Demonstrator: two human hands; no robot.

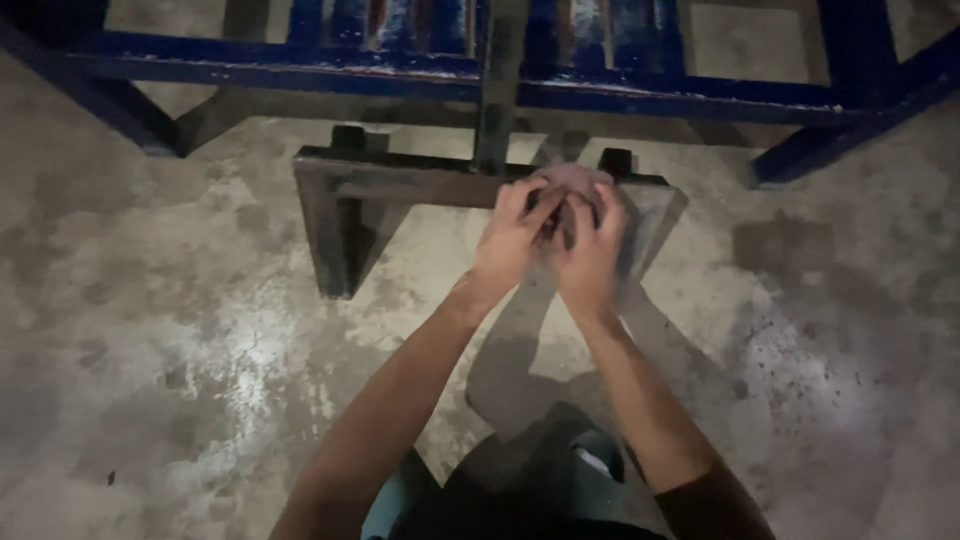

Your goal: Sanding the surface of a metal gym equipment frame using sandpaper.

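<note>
Holding, head view: left hand [512, 235] and right hand [592, 245] both clenched around one rounded greyish lump [572, 181], fingers overlapping, lump peeking above the fingertips. Beneath the hands: dark metal stand [345, 210] on concrete floor [180, 380]. Beyond the hands: blue metal frame [650, 95]. Risk, as I judge it: motion blur suggests quick working; a loosened grasp could drop the lump onto the stand's edge.
</note>
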